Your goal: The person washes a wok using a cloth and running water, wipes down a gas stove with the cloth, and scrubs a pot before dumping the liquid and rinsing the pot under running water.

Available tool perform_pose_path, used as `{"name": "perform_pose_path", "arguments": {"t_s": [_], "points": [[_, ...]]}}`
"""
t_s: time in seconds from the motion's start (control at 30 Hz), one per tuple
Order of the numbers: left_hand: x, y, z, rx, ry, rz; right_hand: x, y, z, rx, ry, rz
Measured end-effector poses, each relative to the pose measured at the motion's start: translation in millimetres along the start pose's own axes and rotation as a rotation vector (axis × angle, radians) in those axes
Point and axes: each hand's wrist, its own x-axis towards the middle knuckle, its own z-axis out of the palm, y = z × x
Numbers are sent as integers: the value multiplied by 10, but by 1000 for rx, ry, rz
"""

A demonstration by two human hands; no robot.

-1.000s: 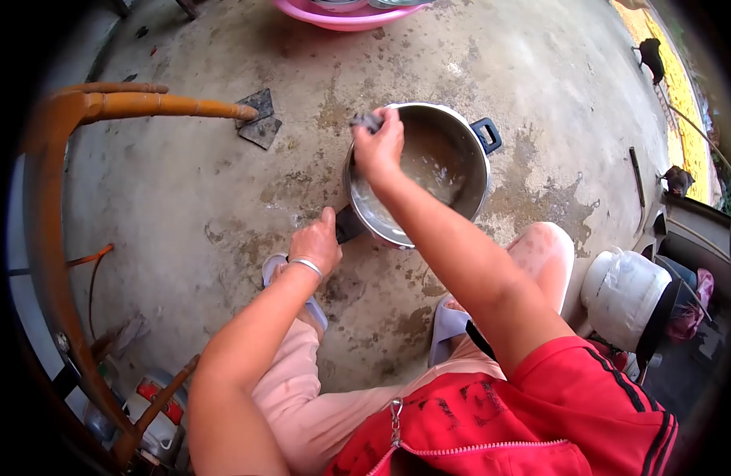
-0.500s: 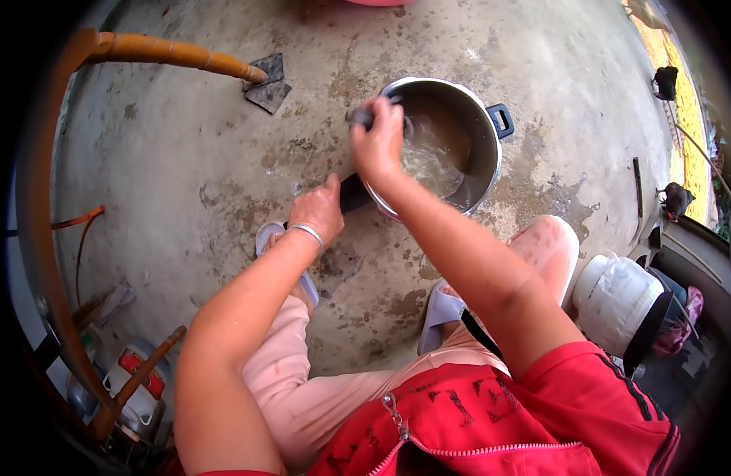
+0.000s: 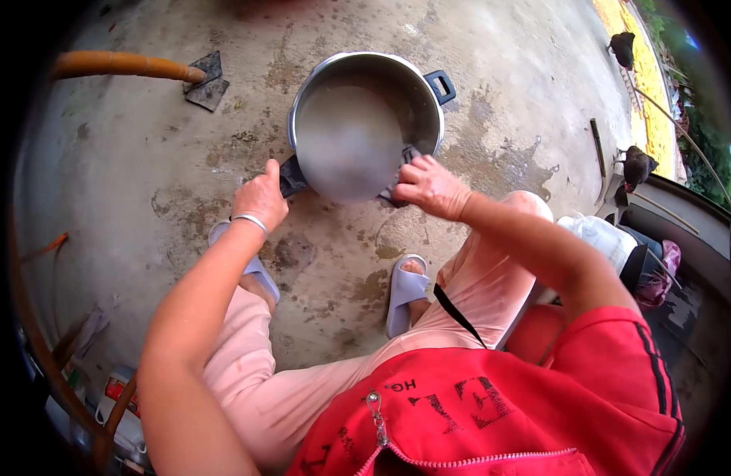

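Note:
A deep metal pot (image 3: 419, 107) stands on the concrete floor, with murky liquid inside; a blurred patch covers much of its near half. My left hand (image 3: 262, 195) is closed around the pot's long black handle (image 3: 293, 176) at the near left. At the near right of the rim, my right hand (image 3: 432, 187) grips a dark, wet-looking cloth (image 3: 400, 176) that lies against the rim. A short black side handle (image 3: 440, 87) sticks out at the far right of the pot.
Slippered feet (image 3: 405, 297) stand either side, just behind the pot. An orange-brown wooden leg (image 3: 127, 65) rests on dark pads at the left. Two dark birds (image 3: 638, 167) are at the right, near a stick (image 3: 598, 147). A white container (image 3: 599, 239) sits beside my knee.
My right hand has moved with the cloth from the pot's left side to the near right rim. My left hand stays on the handle. The view has shifted, and the pot appears higher and more leftward.

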Motion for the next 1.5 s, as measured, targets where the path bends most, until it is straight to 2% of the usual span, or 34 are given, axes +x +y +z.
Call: {"name": "perform_pose_path", "arguments": {"t_s": [0.2, 0.23, 0.27, 0.33, 0.43, 0.5, 0.53, 0.67, 0.73, 0.8, 0.87, 1.0, 1.03, 1.07, 1.13, 1.17, 1.2, 1.27, 1.3, 1.37, 1.4, 1.47, 1.5], "points": [[5, 6, 2, 17, 16, 10, 56, 1111, -676, -250, -170, -275], [-2, 15, -10, 31, 17, 6, 219, 1324, -797, -289, -100, -372], [-16, 28, -22, 46, 16, 4, 401, 1418, -893, -326, -31, -465], [-19, 38, -36, 40, 29, 9, 884, 1297, -1171, -374, -69, -475], [-21, 65, -34, 60, 9, -14, 1455, 1225, -1114, -384, -10, -502], [-19, 81, -42, 69, 23, -2, 1603, 1398, -981, -223, 30, -305], [-20, 60, -36, 66, 23, -3, 1533, 1434, -942, -221, 37, -308], [-25, 51, -39, 25, 3, -22, 650, 1415, -726, -100, 117, -7], [-43, 47, -71, 29, -7, -32, 327, 1154, -493, -241, 101, 130], [-13, 18, -21, 59, 0, -5, 278, 697, -422, -386, -103, 211], [-4, 27, -38, 59, -6, -9, 456, 411, -210, -404, -505, 385], [-6, 53, -108, 51, -51, -37, 726, 356, 290, -39, -823, 480], [-7, 50, -104, 52, -47, -30, 752, 342, 315, 121, -730, 410], [-17, 44, -85, 47, -45, -30, 828, 408, 508, 119, -734, 395], [-5, 32, -69, 18, -56, -40, 1000, 533, 1057, 277, -748, 100], [-1, 29, -64, 6, -54, -31, 1096, 285, 706, 428, -696, 328], [-15, 28, -68, -3, -50, -21, 1208, 206, 783, 433, -700, 323], [-9, 48, -111, 4, -59, -27, 1440, 173, 905, 87, -533, -129], [-9, 47, -109, 9, -55, -20, 1478, 180, 918, 85, -528, -134], [-4, 36, -94, 13, -49, -8, 1548, 120, 899, 172, -355, 328], [-2, 29, -82, 17, -52, -15, 1596, 134, 884, 179, -353, 322], [9, 18, -63, 8, -43, -6, 1741, 312, 904, -139, -376, 272], [2, 17, -56, 12, -38, -3, 1765, 451, 998, -205, -252, 244]]}}
